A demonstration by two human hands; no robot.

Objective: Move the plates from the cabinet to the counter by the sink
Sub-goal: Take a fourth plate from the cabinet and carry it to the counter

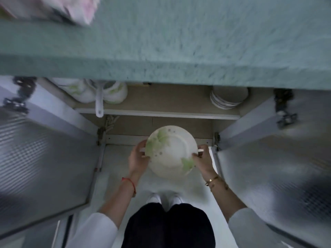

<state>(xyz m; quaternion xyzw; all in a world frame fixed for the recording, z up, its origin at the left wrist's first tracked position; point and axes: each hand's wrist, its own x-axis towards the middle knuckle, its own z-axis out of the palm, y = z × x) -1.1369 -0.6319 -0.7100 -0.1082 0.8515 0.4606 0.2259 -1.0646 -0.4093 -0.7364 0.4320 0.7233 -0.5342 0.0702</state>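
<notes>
I hold a stack of white plates with green leaf prints (171,152) in front of the open cabinet, below the counter edge. My left hand (138,158) grips its left rim and my right hand (203,161) grips its right rim. On the cabinet shelf (157,111) at the right stands another stack of small white plates (228,98). The green speckled counter (179,42) fills the top of the view.
Both cabinet doors stand open, the left door (39,158) and the right door (277,158) flanking me. White bowls with green prints (100,92) and a white handle (99,104) sit at the shelf's left. A pink-white object (78,9) lies on the counter's far left. The picture is blurred.
</notes>
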